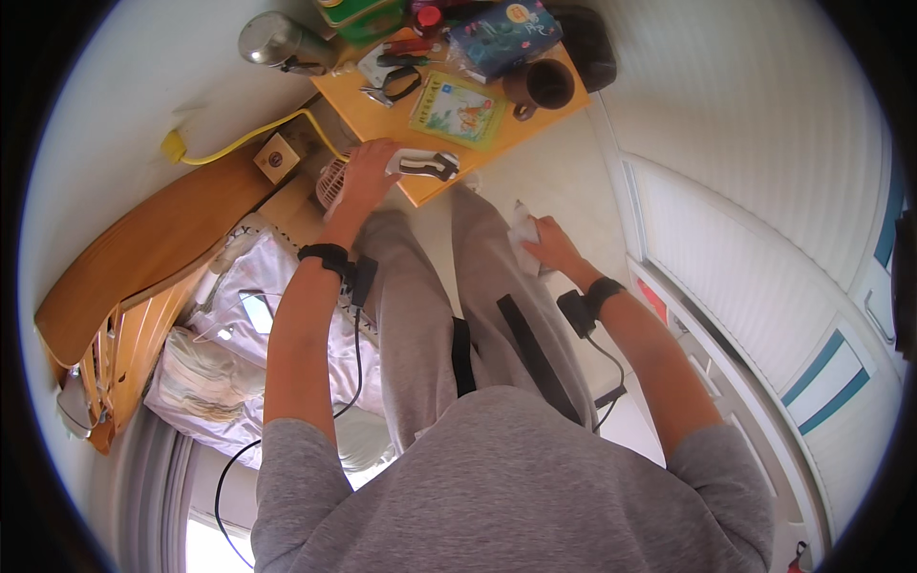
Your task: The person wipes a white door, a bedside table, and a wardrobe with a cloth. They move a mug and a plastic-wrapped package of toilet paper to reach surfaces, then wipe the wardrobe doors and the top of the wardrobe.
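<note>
My left hand [371, 172] is closed around a white and black handheld device [428, 164], over the near left corner of a small wooden table [401, 140]; its exact kind cannot be told. My right hand [555, 242] grips a crumpled whitish cloth or tissue [525, 233] beside my right knee. On the table, a thin illustrated booklet [458, 111] lies nearest the front edge. A dark mug [539, 84] stands to its right. Black-handled pliers or snips [394, 87] and screwdrivers [408, 60] lie to its left.
At the table's back are a steel flask [276, 39], a dark blue box [505, 32] and a green container [369, 20]. A pinkish wire basket or cage [332, 183] is left of the table. A phone [256, 311] lies on the bed [236, 358]. Cables hang from both wrist straps.
</note>
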